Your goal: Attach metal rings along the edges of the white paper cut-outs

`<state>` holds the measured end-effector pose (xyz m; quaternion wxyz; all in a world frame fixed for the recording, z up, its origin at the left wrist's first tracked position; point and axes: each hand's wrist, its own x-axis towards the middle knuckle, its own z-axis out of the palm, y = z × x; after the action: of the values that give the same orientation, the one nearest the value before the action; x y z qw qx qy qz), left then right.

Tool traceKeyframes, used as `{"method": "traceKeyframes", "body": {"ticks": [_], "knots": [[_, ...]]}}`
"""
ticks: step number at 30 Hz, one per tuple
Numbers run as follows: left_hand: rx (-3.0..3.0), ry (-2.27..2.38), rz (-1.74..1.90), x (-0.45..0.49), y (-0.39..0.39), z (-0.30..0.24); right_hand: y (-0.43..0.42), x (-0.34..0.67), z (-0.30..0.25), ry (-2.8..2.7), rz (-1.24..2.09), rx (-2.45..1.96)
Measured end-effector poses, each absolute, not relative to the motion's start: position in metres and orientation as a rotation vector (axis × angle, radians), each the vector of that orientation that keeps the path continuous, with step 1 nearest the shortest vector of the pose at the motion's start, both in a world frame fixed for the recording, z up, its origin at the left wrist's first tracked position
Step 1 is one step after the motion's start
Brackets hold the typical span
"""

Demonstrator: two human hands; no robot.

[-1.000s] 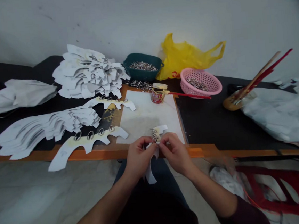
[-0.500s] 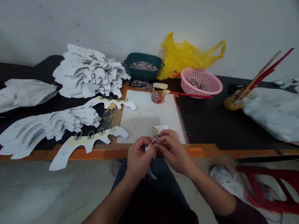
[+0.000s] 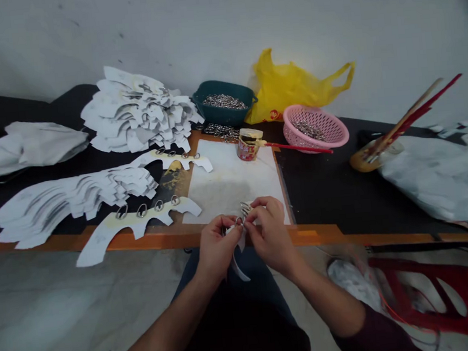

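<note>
My left hand [image 3: 219,248] is closed on a white cut piece [image 3: 239,269] whose curved end hangs below my fingers at the table's front edge. My right hand [image 3: 270,235] pinches at the same piece from the other side. Several silver metal rings [image 3: 245,208] stick up between my fingertips, and the exact grip there is partly hidden. Left of my hands lies a white scalloped piece [image 3: 112,235] with several oval rings along its yellowish band. A similar ringed piece [image 3: 204,161] rests farther back.
Stacks of white pieces [image 3: 75,195] lie at left. A green basket [image 3: 223,116] and a pink basket [image 3: 332,134] hold metal rings. A small tub [image 3: 246,151] with a red-handled brush [image 3: 301,147] stands on a white sheet [image 3: 218,182]. A yellow bag [image 3: 287,89] leans on the wall.
The hanging white end has swung slightly right. My right fingers have shifted a little over the rings, which lean more toward them. The left hand stays nearly in place.
</note>
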<state>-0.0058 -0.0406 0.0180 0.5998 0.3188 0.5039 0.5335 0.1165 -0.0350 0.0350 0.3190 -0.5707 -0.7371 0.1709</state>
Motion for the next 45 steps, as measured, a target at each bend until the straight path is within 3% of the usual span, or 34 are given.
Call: {"method": "traceKeyframes", "body": {"ticks": [9,14,17,21,30,32,36,39,45], "knots": [[0.808,1.036,0.905,-0.023,-0.035,0.027,-0.024,0.135,0.058,-2.321,0.605,-1.276],[1.299,0.894,0.632,-0.039,-0.014,0.05,-0.03,0.144,0.066,-2.019,1.226,-1.392],[1.836,1.165,0.863,-0.04,-0.008,0.056,-0.036,0.144,0.062,-1.689,1.356,-1.515],[2.229,1.34,1.089,-0.026,-0.02,0.049,-0.041,0.136,0.054,-1.579,1.079,-1.607],[1.645,1.394,0.926,-0.007,-0.036,0.038,-0.052,0.121,0.046,-1.617,0.812,-1.589],[1.664,1.405,0.923,-0.005,-0.036,0.037,-0.052,0.121,0.044,-1.578,0.84,-1.576],[1.747,1.422,1.247,0.003,-0.042,0.033,-0.048,0.12,0.038,-1.271,1.133,-1.483],[1.396,1.362,1.282,0.008,-0.045,0.029,-0.046,0.12,0.035,-0.99,1.367,-1.388],[1.046,1.167,1.09,0.001,-0.038,0.027,-0.05,0.119,0.042,-1.191,1.142,-1.476]]}}
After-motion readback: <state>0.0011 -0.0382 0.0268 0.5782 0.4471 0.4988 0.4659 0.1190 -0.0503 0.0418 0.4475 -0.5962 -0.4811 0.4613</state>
